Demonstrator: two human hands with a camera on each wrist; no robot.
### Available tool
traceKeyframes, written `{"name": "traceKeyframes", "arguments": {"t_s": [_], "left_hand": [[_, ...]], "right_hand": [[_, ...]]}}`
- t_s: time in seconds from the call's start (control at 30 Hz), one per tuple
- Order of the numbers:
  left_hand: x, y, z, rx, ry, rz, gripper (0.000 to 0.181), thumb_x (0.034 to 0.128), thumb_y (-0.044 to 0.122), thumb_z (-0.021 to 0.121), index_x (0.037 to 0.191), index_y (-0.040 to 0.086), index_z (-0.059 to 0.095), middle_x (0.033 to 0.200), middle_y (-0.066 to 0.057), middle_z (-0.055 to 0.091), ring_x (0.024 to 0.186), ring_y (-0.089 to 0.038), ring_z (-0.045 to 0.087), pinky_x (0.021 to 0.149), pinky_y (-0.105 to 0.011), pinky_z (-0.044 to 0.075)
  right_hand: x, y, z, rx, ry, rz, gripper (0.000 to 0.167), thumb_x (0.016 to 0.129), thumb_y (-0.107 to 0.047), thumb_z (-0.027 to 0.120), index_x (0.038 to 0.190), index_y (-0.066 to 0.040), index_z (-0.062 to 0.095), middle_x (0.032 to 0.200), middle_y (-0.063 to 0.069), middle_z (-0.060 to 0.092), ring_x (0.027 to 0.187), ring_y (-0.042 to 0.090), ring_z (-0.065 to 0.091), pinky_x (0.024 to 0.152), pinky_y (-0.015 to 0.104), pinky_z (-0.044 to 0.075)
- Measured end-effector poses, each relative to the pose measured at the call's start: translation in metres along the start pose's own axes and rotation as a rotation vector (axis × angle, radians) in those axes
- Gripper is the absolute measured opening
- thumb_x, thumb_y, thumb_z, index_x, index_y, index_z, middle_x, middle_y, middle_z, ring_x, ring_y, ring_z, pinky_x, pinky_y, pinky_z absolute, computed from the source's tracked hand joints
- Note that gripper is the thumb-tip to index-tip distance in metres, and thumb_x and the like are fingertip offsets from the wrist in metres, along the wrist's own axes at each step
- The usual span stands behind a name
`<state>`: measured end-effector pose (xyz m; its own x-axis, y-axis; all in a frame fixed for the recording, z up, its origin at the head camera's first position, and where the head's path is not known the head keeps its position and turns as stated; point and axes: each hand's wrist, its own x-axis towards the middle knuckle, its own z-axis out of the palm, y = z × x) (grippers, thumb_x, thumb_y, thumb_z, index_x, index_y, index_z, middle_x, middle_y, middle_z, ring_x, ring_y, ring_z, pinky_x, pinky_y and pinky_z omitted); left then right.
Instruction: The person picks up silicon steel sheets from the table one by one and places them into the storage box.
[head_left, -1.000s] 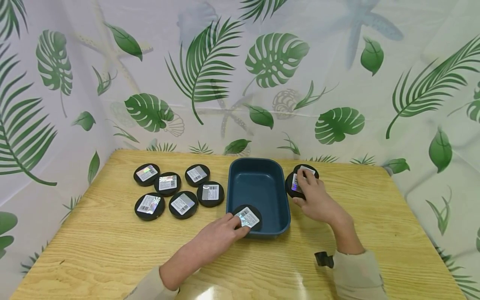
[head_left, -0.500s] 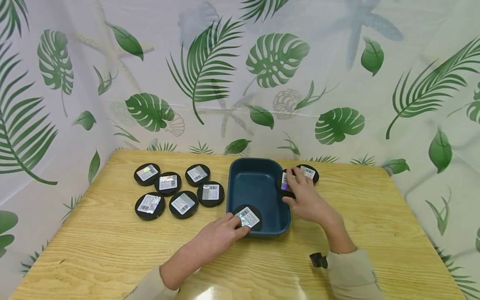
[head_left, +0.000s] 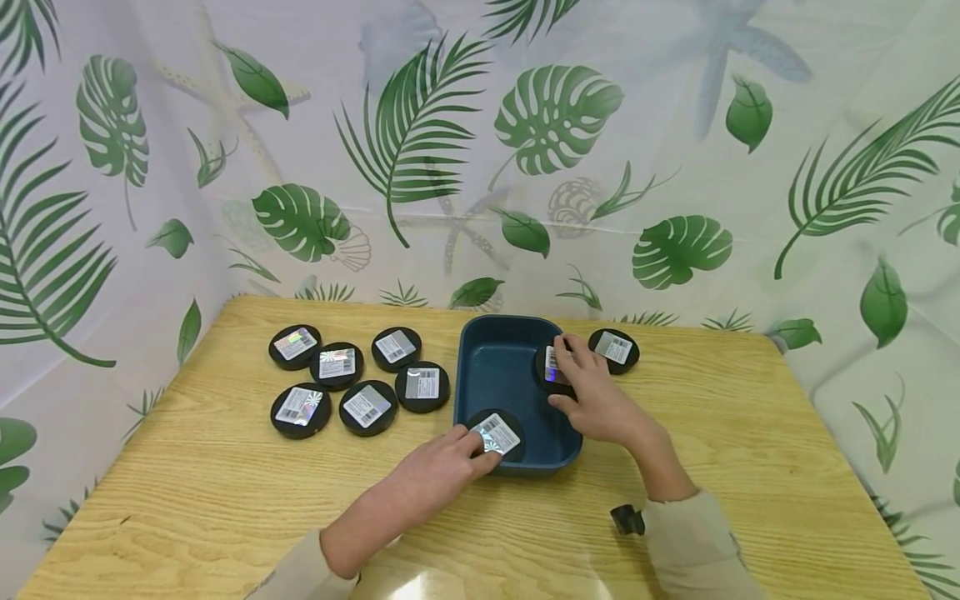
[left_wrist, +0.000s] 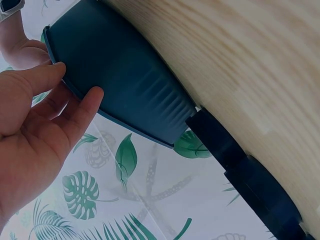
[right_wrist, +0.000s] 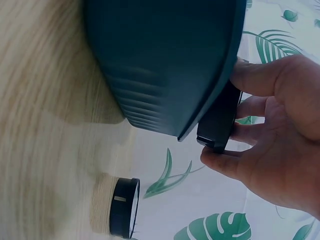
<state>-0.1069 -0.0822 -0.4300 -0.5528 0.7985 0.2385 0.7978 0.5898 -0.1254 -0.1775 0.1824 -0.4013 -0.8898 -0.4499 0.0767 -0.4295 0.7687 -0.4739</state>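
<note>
A dark blue plastic bin (head_left: 495, 358) stands on the table. My left hand (head_left: 438, 467) reaches over its front-left corner and holds a round black disc (head_left: 497, 431) with a white and silver label. In the left wrist view, fingertips (left_wrist: 92, 97) of that hand lie along the bin's outer wall; the disc is hidden there. My right hand (head_left: 600, 400) grips another black disc (head_left: 551, 371) by its edge, over the bin's right rim. The right wrist view shows this disc (right_wrist: 220, 120) tilted beside the rim, between thumb and fingers.
Several labelled black discs (head_left: 367, 408) lie flat on the table left of the bin. One more disc (head_left: 615, 350) lies to its right, behind my right hand. A leaf-patterned cloth (head_left: 480, 167) hangs behind the wooden table (head_left: 225, 517).
My right hand has moved left, carrying its disc from the table beside the other one to over the bin's right rim. The left hand and its disc have stayed in place.
</note>
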Motion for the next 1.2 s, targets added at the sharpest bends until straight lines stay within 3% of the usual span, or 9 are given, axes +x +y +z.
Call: {"name": "traceKeyframes", "arguments": {"t_s": [0.47,0.77,1.2], "left_hand": [[0.001,0.0,-0.001,-0.018,-0.035,-0.001,0.029,0.093,0.01,0.067,0.121,0.02,0.069,0.105,-0.003,0.062,0.091,-0.017,0.056,0.079,-0.023,0.052],[0.001,-0.001,-0.001,-0.011,-0.027,0.001,0.029,0.0932,0.01,0.067,0.12,0.02,0.069,0.104,-0.003,0.062,0.09,-0.017,0.056,0.08,-0.024,0.052],[0.001,0.0,-0.002,-0.035,-0.045,-0.013,0.029,0.094,0.011,0.066,0.121,0.02,0.069,0.107,-0.003,0.062,0.092,-0.017,0.057,0.08,-0.024,0.053]], "right_hand": [[0.009,-0.003,0.01,0.003,-0.011,-0.002,0.079,0.096,-0.01,0.065,0.156,0.006,0.016,0.16,0.028,0.013,0.142,0.056,0.015,0.111,0.066,0.024],[0.018,-0.004,0.02,0.011,0.002,-0.04,0.082,0.094,-0.011,0.067,0.156,0.004,0.016,0.162,0.025,0.012,0.141,0.056,0.017,0.111,0.065,0.027],[0.027,-0.005,0.034,-0.046,-0.018,-0.06,0.082,0.095,-0.014,0.067,0.156,0.004,0.016,0.161,0.026,0.013,0.14,0.057,0.02,0.11,0.064,0.029]]}}
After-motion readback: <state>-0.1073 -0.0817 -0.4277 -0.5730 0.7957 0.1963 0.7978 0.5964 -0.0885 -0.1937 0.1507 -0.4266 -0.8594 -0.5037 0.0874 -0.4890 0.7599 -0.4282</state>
